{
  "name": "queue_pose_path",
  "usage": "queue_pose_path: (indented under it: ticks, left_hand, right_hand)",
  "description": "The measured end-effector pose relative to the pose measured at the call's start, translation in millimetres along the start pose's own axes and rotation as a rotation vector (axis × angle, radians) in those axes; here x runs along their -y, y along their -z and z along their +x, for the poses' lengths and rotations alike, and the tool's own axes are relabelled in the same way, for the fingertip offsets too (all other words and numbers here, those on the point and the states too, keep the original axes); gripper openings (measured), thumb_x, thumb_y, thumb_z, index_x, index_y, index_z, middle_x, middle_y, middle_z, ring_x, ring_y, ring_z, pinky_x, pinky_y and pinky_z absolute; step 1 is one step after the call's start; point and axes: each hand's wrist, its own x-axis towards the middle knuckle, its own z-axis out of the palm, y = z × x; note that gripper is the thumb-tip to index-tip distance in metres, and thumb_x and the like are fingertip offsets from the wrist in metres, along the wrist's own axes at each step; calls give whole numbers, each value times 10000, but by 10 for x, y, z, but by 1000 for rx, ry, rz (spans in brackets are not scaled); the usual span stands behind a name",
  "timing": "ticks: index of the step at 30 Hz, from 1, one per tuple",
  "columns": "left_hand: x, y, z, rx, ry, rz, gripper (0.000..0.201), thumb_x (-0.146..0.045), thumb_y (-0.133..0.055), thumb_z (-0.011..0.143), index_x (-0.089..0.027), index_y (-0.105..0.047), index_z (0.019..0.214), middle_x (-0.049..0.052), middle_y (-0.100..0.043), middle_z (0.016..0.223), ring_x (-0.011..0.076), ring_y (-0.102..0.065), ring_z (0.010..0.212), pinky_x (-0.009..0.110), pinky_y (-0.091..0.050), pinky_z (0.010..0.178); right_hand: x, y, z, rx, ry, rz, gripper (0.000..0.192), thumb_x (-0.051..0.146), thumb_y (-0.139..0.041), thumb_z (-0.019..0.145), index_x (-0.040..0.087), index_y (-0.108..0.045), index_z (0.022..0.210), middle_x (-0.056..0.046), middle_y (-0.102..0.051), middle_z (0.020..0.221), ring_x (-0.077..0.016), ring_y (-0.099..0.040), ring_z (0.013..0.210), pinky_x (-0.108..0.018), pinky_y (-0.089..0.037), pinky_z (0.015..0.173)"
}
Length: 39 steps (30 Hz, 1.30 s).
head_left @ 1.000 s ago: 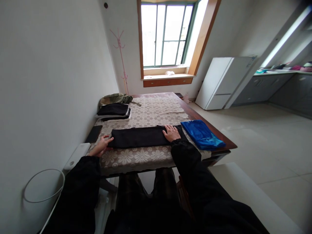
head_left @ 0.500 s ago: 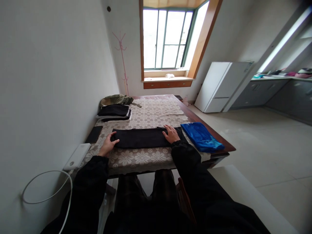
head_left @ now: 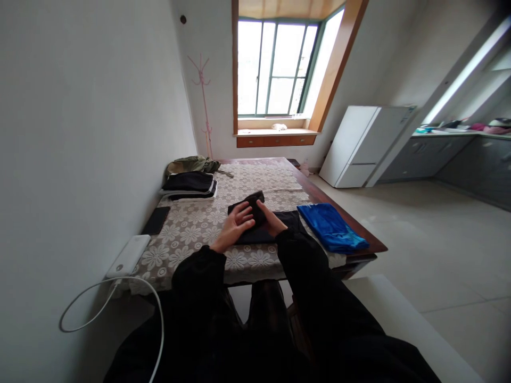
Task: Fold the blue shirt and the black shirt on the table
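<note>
White case: at far left I see a smooth plastic box [head_left: 130, 256] with rounded corners; a white cable [head_left: 159, 319] makes a loop from it.
Dark device: the thin flat rectangle [head_left: 156, 220] lies on the flower-patterned, lace-like tablecloth [head_left: 189, 236].
Folded stack: black and white textiles [head_left: 189, 185] in soft layers, before a crumpled green bag [head_left: 191, 165].
Left hand [head_left: 235, 226]: I have its fingers half spread, touching the black cloth [head_left: 259, 215]; whether they pinch it, I cannot tell.
Black cloth: it is between my two hands, with one thick part raised and the rest flat on the tablecloth.
Right hand [head_left: 272, 218]: it touches the raised part from the right; most fingers are hidden, so I cannot tell how closed they are.
Blue cloth [head_left: 332, 227]: shiny, folded, near the wooden table edge [head_left: 373, 243]; I cannot read its pale marks.
White fridge [head_left: 367, 146]: smooth doors, marks too small for reading.
</note>
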Motion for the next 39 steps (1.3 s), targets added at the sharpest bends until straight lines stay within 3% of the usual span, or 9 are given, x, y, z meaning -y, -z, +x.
queue_pose_path:
  ticks: [2, 5, 7, 10, 16, 20, 25, 35, 39]
  left_hand:
    - [181, -248, -171, 130, 17, 39, 608, -275, -725, 876, -191, -516, 1441, 170, -643, 1412, 282, -639, 1266, 461, -511, 1087]
    - [441, -476, -435, 188, -35, 274, 354, -232, -650, 920, -197, -651, 1272, 117, -712, 1306, 255, -631, 1270, 446, -472, 1134]
    - [562, -557, -486, 225, -122, 454, 311, -201, -624, 920, -213, -685, 1225, 88, -710, 1317, 253, -579, 1336, 438, -413, 1188]
    - [657, -614, -314, 245, -196, 662, 392, -232, -563, 953, -211, -638, 1338, 91, -650, 1424, 260, -534, 1388, 423, -381, 1206]
    - [803, -595, 42, 9, 192, 1021, 539, -470, -356, 1047, -122, -603, 1378, 218, -685, 1331, 336, -643, 1249, 447, -460, 1084]
    - [905, -626, -34, 97, 198, 1098, 594, -532, -340, 1037, -139, -540, 1435, 232, -632, 1402, 356, -641, 1244, 469, -497, 1025]
    - [940, -650, -68, 209, 165, 1160, 599, -567, -324, 1031, -154, -601, 1365, 220, -672, 1333, 348, -662, 1200, 453, -507, 1004]
    - [876, -602, -105, 314, 71, 1164, 605, -614, -445, 977, -193, -603, 1381, 172, -704, 1303, 326, -664, 1205, 410, -502, 1019]
    - [825, -563, -147, 374, -152, 1055, 543, -509, -541, 964, -229, -578, 1427, 124, -694, 1344, 288, -682, 1179, 383, -523, 1004]
  right_hand:
    - [-78, 102, -29, -154, -14, -107, 436, 583, -795, 746, 197, -667, 904, -47, -738, 809, -226, -706, 780, -321, -575, 700]
    - [-216, 280, -85, -289, 9, -179, 349, 400, -850, 654, 209, -645, 862, -9, -717, 741, -205, -688, 734, -308, -561, 688]
    - [-226, 337, -88, -269, 35, -184, 355, 358, -814, 657, 219, -646, 937, -1, -728, 776, -204, -697, 750, -320, -570, 723]
    - [-55, 324, -2, -203, 125, -260, 436, 292, -776, 647, 236, -641, 1057, 5, -750, 880, -202, -706, 836, -323, -574, 801]
    - [439, 489, 132, -199, 175, -410, 507, 223, -745, 649, 219, -662, 1149, -9, -770, 965, -219, -710, 886, -335, -588, 817]
    - [453, 869, -56, -305, 29, -477, 425, 219, -744, 670, 209, -700, 1093, -50, -785, 938, -257, -731, 876, -345, -607, 776]
    - [250, 1258, -284, -396, -82, -416, 423, 198, -738, 650, 187, -694, 1070, -64, -787, 879, -257, -748, 844, -349, -615, 781]
    - [23, 1513, -266, -442, -99, -503, 580, 111, -676, 594, 161, -695, 1171, -55, -799, 971, -240, -748, 869, -339, -602, 807]
    - [25, 1618, -297, -494, -86, -552, 570, 84, -670, 597, 154, -711, 1161, -64, -798, 990, -250, -738, 947, -340, -596, 852]
